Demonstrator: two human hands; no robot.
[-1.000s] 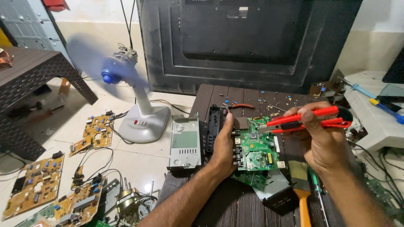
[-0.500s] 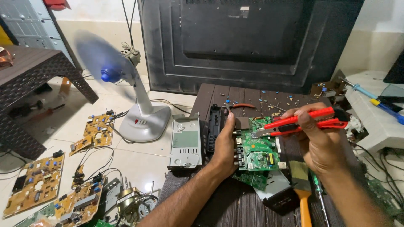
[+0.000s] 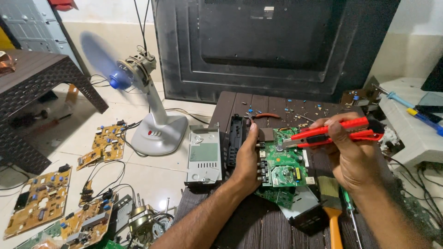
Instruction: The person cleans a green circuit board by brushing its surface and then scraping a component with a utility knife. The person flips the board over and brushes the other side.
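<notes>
A green circuit board (image 3: 285, 161) with black connectors lies on a dark wooden table (image 3: 258, 221). My left hand (image 3: 247, 161) grips its left edge, thumb up against a black plastic frame (image 3: 235, 136). My right hand (image 3: 348, 159) holds a red utility knife (image 3: 334, 133) nearly level, its blade tip pointing left over the board's upper part. Under the board lie a second green board (image 3: 277, 196) and a grey metal piece (image 3: 300, 205).
A big black television back (image 3: 272, 46) stands behind the table. A running blue-bladed fan (image 3: 147, 110) and a grey metal box (image 3: 204, 154) are at left. Yellow circuit boards (image 3: 39, 198) lie on the tiled floor. A brush (image 3: 330, 203) and screwdriver (image 3: 350, 216) lie at right.
My right hand has shifted the red knife slightly left and lower, toward the board. The left hand stays on the board's edge. The fan head has swung.
</notes>
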